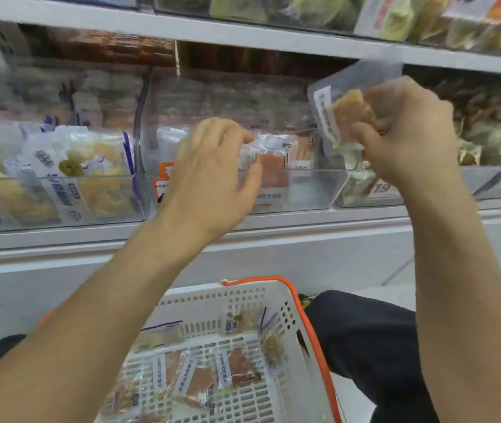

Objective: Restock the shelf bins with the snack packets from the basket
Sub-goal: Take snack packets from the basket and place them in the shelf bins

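Observation:
My right hand [408, 132] grips a clear snack packet [344, 105] with a brown piece inside, held up in front of the shelf, above the right end of the middle clear bin [310, 190]. My left hand [212, 175] reaches into that bin, its thumb and fingers pinching a packet with an orange-brown piece [273, 169] that stands inside. Below, a white basket with an orange rim [304, 334] holds several more clear packets [194, 380] with white labels.
A bin of yellow-snack packets [69, 178] stands to the left, and a bin of mixed wrapped snacks [493, 126] to the right. Another shelf [243, 32] runs close overhead. My dark-trousered knee [371, 340] is beside the basket.

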`<state>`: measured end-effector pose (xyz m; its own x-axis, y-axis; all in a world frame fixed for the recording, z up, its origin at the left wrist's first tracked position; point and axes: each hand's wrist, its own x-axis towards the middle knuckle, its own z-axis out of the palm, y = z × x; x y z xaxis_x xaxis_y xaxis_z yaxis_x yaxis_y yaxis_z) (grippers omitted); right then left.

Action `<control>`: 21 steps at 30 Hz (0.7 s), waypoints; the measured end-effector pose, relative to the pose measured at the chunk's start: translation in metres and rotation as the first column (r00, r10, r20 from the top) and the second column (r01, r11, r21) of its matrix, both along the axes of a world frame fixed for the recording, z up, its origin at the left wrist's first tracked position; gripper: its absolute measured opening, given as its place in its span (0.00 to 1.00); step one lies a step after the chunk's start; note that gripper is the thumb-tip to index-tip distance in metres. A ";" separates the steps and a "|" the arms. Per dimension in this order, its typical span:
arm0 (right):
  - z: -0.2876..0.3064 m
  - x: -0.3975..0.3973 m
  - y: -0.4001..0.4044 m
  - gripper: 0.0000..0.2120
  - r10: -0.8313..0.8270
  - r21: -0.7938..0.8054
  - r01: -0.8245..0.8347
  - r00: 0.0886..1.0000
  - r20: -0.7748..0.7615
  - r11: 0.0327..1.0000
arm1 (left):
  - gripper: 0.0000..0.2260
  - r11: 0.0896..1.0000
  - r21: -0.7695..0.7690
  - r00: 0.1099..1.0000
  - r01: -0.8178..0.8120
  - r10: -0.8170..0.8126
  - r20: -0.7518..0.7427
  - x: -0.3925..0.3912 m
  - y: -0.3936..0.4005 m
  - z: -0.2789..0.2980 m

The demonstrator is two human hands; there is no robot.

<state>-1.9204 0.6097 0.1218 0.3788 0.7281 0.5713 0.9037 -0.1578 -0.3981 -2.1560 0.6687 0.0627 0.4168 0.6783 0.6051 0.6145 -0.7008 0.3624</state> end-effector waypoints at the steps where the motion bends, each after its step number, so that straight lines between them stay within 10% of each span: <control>1: 0.001 0.007 0.010 0.13 0.000 -0.079 0.003 0.999 0.043 0.997 | 0.19 0.997 0.002 0.991 -0.077 0.076 -0.108 0.005 0.011 -0.003; 7: -0.011 0.019 0.062 0.11 0.192 -0.479 0.035 0.889 0.416 0.877 | 0.23 0.959 0.075 0.872 -0.273 0.280 -0.401 0.012 0.035 -0.033; 15: -0.039 0.029 0.125 0.17 0.102 -0.358 0.268 0.658 0.746 0.894 | 0.21 0.940 0.178 0.858 -0.290 0.338 -0.387 0.014 0.042 -0.039; 21: -0.049 0.033 0.106 0.25 0.058 -0.198 0.111 0.721 0.690 0.974 | 0.20 0.957 0.134 0.900 -0.257 0.288 -0.329 0.014 0.041 -0.038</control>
